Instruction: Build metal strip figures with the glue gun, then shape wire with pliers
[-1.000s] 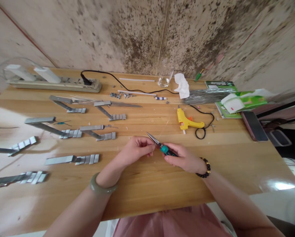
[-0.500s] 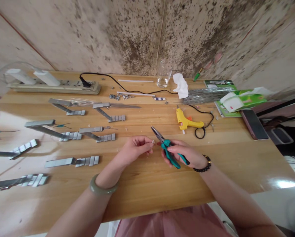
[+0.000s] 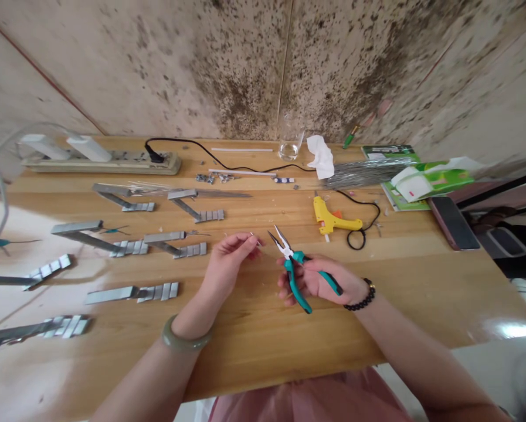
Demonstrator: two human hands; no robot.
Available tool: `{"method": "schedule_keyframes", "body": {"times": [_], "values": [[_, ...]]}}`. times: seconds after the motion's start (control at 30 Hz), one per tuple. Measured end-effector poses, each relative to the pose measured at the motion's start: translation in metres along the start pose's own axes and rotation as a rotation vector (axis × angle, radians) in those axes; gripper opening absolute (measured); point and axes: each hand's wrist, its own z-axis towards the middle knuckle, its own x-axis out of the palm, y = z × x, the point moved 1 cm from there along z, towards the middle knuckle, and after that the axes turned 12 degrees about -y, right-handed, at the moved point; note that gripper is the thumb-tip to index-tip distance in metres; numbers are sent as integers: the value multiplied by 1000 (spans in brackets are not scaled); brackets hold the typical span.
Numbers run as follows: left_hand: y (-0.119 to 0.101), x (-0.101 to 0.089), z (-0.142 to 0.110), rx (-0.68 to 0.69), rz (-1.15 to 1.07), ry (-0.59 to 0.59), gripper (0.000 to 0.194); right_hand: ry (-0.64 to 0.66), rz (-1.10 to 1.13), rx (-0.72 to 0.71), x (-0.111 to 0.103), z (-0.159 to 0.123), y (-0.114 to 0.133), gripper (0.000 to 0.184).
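Observation:
Between thumb and fingertips, my left hand point(image 3: 231, 258) pinches a tiny pale piece point(image 3: 253, 235), too small to make out well. My right hand point(image 3: 322, 279) holds long-nose pliers point(image 3: 294, 256) with teal handles. The jaws of the pliers are spread apart, pointing up and left, with nothing between them. A gap separates the jaws from my left fingertips. Left of my hands lie several grey folded strips with banded ends, one of them a flat strip point(image 3: 133, 292) near my left wrist.
A yellow glue gun point(image 3: 333, 218) lies to the right, its black cable looping beside it. Behind are a bundle of thin wires point(image 3: 363, 173), a glass of water point(image 3: 289, 146) and small metal bits point(image 3: 214, 177). A power strip point(image 3: 113, 165) stands back left, a phone point(image 3: 454, 223) at right.
The pliers have gone from nearly closed to spread jaws. My left hand has moved a little left, away from them, still pinching the small piece.

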Motion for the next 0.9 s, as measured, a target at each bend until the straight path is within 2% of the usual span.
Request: {"method": "schedule_keyframes", "body": {"times": [0.23, 0.4, 0.6, 0.9], "values": [[-1, -1, 1, 2, -33, -94, 18, 15, 0, 96, 2, -1, 0, 35], [-1, -2, 3, -39, -92, -133, 17, 83, -6, 86, 4, -2, -2, 36], [-2, -2, 3, -80, -171, -96, 14, 169, -67, 78, 6, -4, -9, 33], [-2, -3, 1, -151, -228, 5, 15, 136, -70, 8, 6, -2, -12, 39]]}}
